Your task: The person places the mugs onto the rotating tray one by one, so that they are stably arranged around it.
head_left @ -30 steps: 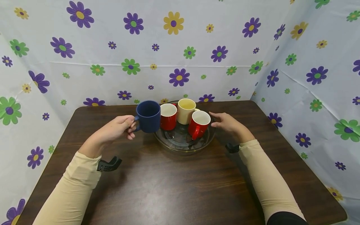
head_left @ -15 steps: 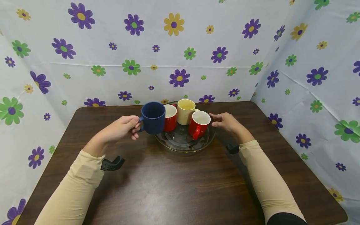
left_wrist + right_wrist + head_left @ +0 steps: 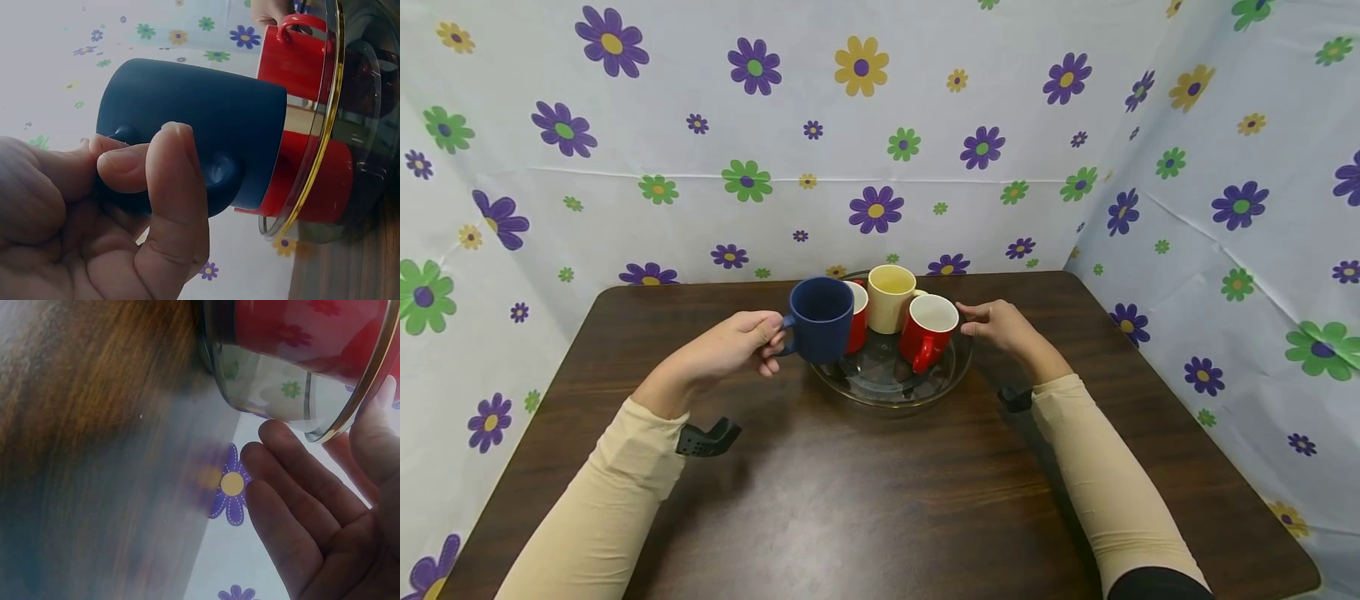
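Observation:
My left hand (image 3: 741, 343) grips a dark blue mug (image 3: 822, 321) by its handle. The mug is held upright over the left side of a round clear glass dish (image 3: 880, 385) with a gold rim. Inside the dish are a cream mug (image 3: 890, 307) at the back, a red mug (image 3: 857, 327) partly hidden behind the blue one, and another red mug (image 3: 913, 335), tilted, at the right. My right hand (image 3: 1000, 323) is at the dish's right edge. In the right wrist view its thumb and index finger pinch the gold rim (image 3: 355, 407), while the other fingers extend beneath.
A dark wooden table (image 3: 880, 500) carries the dish near its far edge. A white flower-printed cloth (image 3: 655, 100) hangs close behind the table and along its sides. Black wrist mounts (image 3: 709, 437) stick out below the sleeves.
My left hand has moved the blue mug to the right and slightly nearer me, covering more of the left red mug. The right hand stays at the dish's edge.

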Motion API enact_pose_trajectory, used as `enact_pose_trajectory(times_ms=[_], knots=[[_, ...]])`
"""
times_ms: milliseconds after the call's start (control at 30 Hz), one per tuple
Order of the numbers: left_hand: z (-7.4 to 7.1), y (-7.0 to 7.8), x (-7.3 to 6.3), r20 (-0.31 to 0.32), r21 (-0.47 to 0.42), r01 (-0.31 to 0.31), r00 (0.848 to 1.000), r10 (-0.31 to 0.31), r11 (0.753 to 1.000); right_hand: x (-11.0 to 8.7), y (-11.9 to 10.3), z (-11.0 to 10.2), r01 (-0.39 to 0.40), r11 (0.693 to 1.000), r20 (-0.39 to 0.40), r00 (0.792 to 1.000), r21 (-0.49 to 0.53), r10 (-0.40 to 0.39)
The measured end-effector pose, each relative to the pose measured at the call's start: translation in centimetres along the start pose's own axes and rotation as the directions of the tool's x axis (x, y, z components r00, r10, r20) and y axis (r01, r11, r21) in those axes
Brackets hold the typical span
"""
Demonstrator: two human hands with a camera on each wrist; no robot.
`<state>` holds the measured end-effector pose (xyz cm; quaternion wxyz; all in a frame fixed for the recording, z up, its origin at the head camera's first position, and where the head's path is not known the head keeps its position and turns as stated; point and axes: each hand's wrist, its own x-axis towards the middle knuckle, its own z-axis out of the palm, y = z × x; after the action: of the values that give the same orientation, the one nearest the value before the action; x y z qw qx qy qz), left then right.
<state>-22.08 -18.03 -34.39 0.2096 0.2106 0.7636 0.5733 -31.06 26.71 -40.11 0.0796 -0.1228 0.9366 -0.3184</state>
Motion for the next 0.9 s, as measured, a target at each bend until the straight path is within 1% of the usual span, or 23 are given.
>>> enact_pose_trajectory(times_ms=[267, 500, 733, 900], knots=[[0.4, 0.5, 0.3, 0.027, 0.017, 0.001, 1.000, -0.001, 1.000, -0.1, 0.0, -0.1, 0.004, 1.000, -0.001, 1.000, -0.006, -0.004], [1.0, 0.6, 0.7, 0.049, 0.010, 0.001, 0.999, -0.002, 1.000, 0.0, -0.1, -0.2, -0.006, 1.000, 0.001, 1.000, 0.001, 0.006], [1.7, 0.8, 1.1, 0.071, 0.001, -0.027, 0.997, 0.027, 1.000, 0.0, -0.2, -0.2, -0.005, 1.000, -0.004, 1.000, 0.006, 0.005], [2.3, 0.7, 1.5, 0.074, -0.015, -0.020, 0.997, 0.021, 1.000, -0.1, -0.2, -0.1, -0.006, 1.000, 0.000, 1.000, 0.004, 0.006]])
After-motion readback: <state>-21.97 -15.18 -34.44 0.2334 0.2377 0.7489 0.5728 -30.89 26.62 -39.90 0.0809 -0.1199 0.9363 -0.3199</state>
